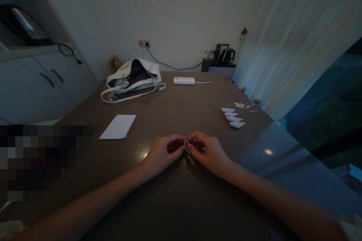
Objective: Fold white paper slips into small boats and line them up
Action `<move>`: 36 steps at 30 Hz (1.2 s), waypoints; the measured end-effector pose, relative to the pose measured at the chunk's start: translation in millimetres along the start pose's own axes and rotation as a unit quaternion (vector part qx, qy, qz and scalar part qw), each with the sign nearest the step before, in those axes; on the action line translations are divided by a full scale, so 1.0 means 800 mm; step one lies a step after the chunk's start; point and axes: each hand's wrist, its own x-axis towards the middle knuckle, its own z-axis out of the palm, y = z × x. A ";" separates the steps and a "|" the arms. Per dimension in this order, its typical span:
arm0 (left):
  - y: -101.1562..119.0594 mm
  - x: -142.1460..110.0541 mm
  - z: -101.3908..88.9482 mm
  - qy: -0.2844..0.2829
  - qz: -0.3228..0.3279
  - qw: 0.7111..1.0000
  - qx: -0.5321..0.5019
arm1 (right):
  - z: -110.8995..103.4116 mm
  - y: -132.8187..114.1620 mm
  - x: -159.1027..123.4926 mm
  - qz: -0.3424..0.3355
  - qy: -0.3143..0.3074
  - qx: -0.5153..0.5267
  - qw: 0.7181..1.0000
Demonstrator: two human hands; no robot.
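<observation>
Between my two hands, above the near middle of the table, is a small piece of folded white paper [186, 146]. My left hand [164, 153] pinches it from the left with thumb and fingers. From the other side my right hand [208, 152] grips it the same way, the fingertips of both hands close together. Most of the paper is hidden by the fingers. Several folded paper boats [236, 124] stand in a row to the right, beyond my right hand. To the left lies a stack of white paper sheets [118, 127].
A white handbag [134, 77] sits open at the table's back left. Near the back edge lies a white power bank [184, 80] with a short cable. Paper scraps [240, 105] lie behind the boats. A curtain [294, 34] hangs along the right side.
</observation>
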 end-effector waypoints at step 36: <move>0.004 0.004 -0.005 0.055 -0.176 0.962 -0.203 | 0.003 0.004 0.007 0.188 -0.012 0.311 0.931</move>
